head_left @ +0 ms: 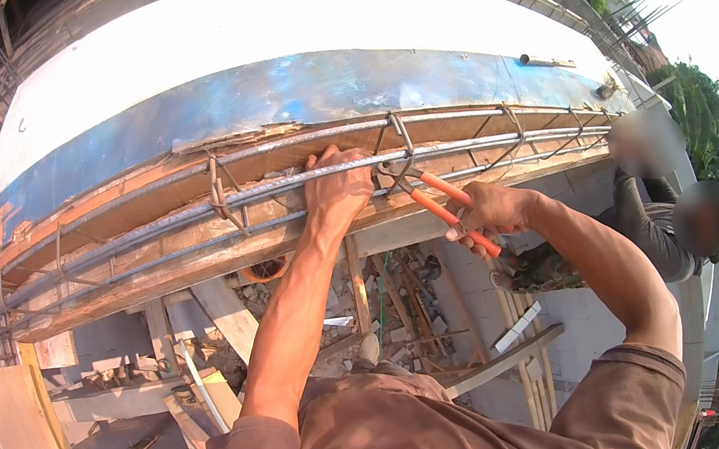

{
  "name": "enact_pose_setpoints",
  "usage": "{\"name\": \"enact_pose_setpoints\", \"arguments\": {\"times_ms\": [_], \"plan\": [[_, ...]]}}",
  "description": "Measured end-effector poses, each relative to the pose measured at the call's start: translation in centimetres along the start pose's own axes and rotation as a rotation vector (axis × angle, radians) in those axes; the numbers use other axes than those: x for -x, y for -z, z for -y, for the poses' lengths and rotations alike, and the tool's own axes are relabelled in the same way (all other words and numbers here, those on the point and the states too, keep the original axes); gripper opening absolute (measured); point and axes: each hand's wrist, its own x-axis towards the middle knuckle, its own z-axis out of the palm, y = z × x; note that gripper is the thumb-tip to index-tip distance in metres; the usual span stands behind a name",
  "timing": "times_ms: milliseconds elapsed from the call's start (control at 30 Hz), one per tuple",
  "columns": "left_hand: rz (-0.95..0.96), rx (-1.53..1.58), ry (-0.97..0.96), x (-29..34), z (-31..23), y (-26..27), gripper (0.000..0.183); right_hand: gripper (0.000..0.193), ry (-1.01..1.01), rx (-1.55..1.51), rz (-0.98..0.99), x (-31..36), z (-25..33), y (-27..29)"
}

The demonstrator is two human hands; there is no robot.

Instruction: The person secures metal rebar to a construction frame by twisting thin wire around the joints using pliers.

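At an open building site in daylight, a blue-stained board (309, 71) curves beyond the fingers of the left hand (339, 187) and right hand (489, 211), with rubble (422, 308) below. Right fingers close around orange-handled pliers (445, 189), whose long axis slants up and leftward from them, nose at a steel stirrup (402, 134). Left fingers bend over a reinforcing bar (290, 182); their grip cannot be told.

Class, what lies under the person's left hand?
A steel bar runs under the left hand, showing on both sides; the stretch the hand covers cannot be seen.
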Motion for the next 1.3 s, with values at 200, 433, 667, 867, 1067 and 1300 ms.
{"name": "enact_pose_setpoints", "arguments": {"times_ms": [200, 433, 667, 867, 1067, 1300], "plan": [[0.044, -0.029, 0.018, 0.0, 0.5, 0.7, 0.022, 0.054, 0.112, 1.117, -0.467, 0.8, 1.3, -5.7], [0.010, -0.023, -0.003, -0.3, 0.8, 0.3, 0.022, 0.028, 0.195, 2.017, -0.934, -0.5, 1.3, -4.7], [-0.033, 0.054, 0.008, -0.2, 0.2, 0.2, 0.019, 0.017, 0.274, 1.580, -0.788, -1.7, 0.6, 1.3], [-0.003, 0.035, 0.021, 0.1, 0.4, 0.3, 0.019, 0.014, 0.442, 1.587, -0.843, -3.1, -1.2, 3.2], [-0.039, 0.046, -0.028, -0.2, 0.5, 0.2, 0.019, 0.017, 0.464, 1.564, -0.832, -2.7, 0.0, 3.7], [-0.099, 0.178, -0.004, -0.3, 0.4, 0.1, 0.014, 0.035, -0.140, 0.548, -0.355, 0.6, 4.7, -1.7]]}}
